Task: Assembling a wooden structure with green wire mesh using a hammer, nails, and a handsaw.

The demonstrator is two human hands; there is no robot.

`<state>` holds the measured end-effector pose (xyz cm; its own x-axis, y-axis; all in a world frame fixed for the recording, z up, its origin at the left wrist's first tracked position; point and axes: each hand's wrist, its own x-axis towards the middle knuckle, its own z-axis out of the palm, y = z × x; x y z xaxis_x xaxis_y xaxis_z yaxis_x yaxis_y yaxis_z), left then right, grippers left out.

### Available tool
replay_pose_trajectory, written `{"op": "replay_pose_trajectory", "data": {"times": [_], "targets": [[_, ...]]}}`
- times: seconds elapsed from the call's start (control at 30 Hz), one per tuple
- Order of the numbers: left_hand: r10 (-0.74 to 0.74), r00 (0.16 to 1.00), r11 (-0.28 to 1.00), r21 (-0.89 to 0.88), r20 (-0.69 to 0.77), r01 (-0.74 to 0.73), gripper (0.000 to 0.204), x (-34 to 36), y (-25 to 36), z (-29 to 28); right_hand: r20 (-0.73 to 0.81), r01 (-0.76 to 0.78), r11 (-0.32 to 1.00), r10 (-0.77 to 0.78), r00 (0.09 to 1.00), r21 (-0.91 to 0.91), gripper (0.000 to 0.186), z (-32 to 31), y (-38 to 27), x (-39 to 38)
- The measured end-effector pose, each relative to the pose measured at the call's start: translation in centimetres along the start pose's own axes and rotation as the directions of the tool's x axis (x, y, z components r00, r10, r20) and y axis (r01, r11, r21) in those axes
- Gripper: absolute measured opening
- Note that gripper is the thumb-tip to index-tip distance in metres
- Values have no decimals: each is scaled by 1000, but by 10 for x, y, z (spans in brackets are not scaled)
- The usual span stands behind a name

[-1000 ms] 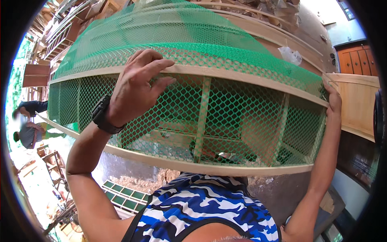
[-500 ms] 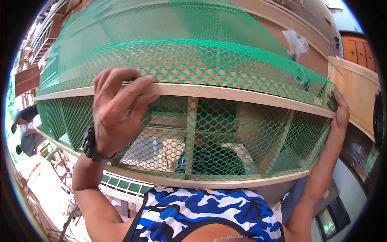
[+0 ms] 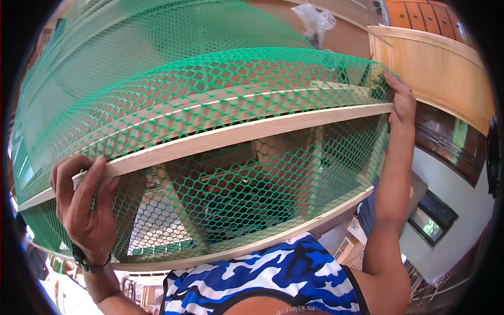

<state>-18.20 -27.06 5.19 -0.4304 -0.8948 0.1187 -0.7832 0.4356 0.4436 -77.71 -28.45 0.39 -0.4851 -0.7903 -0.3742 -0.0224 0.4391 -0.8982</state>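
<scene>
A long wooden frame [image 3: 252,129] with uprights between its rails spans the view in front of my chest, covered by green plastic mesh [image 3: 210,81]. Near the left end, my left hand [image 3: 86,202], with a dark watch at the wrist, is closed over the upper rail, fingers curled across it and the mesh. At the right end, my right hand [image 3: 401,102] grips the frame's corner, some of its fingers hidden behind the mesh. The lower rail runs close against my patterned shirt [image 3: 262,273]. Loose mesh spreads away beyond the upper rail.
A light wooden panel [image 3: 430,73] stands at the far right, below an orange-brown wooden piece with dark studs [image 3: 425,18]. A clear plastic bag [image 3: 315,22] lies beyond the mesh. A dark-framed window or panel [image 3: 432,218] is at the right, by a pale wall.
The view has turned right, and the frame now slants, its left end lower. My left hand appears lower and farther left in the picture. Both hands still grip the frame.
</scene>
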Motion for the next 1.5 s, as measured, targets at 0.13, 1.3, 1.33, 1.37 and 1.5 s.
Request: {"op": "replay_pose_trajectory", "data": {"times": [0.13,1.3,1.33,1.37,1.5], "targets": [[42,998,997,56,47,-44,44,-2,1,-2,47,-3,999,1,999,53,32,5,-4,-5],[169,982,972,180,-81,-153,29,-172,249,53,186,-10,981,46,981,-193,32,-163,127,74],[142,985,979,158,-100,-126,26,-182,265,70,101,-68,954,101,990,-293,30,-171,149,88],[62,994,991,124,-89,-51,25,-190,282,86,172,-41,964,88,981,-264,30,-175,175,98],[-204,979,979,0,-2,204,22,-216,338,160,317,289,855,-156,935,-430,24,-161,233,130]]}}
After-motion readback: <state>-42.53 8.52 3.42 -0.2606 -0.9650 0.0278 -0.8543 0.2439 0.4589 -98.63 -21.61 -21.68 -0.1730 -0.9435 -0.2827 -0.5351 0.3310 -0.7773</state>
